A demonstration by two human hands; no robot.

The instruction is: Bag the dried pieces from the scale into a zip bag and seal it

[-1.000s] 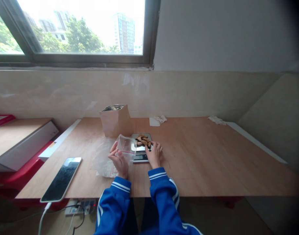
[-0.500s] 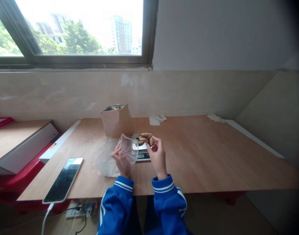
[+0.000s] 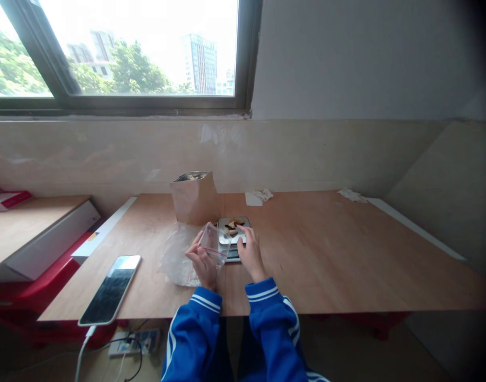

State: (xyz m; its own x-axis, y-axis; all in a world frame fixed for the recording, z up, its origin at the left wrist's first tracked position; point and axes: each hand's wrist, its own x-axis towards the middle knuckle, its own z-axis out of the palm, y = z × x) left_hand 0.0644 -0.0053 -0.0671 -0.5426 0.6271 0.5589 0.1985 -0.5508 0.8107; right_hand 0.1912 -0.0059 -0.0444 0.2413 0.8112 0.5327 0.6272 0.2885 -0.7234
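Note:
My left hand (image 3: 204, 261) is closed on a small clear zip bag (image 3: 218, 244) with a red stripe, held tilted left of the kitchen scale (image 3: 224, 238). Several brown, dried-looking slices (image 3: 233, 227) with dark edges lie on the scale's metal plate; I cannot make out what food they are. Over the right side of the scale is my right hand (image 3: 250, 254), thumb and fingers apart and nothing in it. Its fingertips are close to the slices. The bag and my hands partly cover the scale's display.
A brown paper pouch (image 3: 195, 200), open at the top, stands behind the scale. A large clear plastic bag (image 3: 178, 260) lies under my left hand. A phone (image 3: 110, 291) on a cable sits at the table's front left. Crumpled tissue (image 3: 262, 195) lies at the back edge.
My right hand has let go of the brown slices, which now rest on the scale's plate, and its fingers have opened. The left hand keeps the zip bag. The view has shifted slightly.

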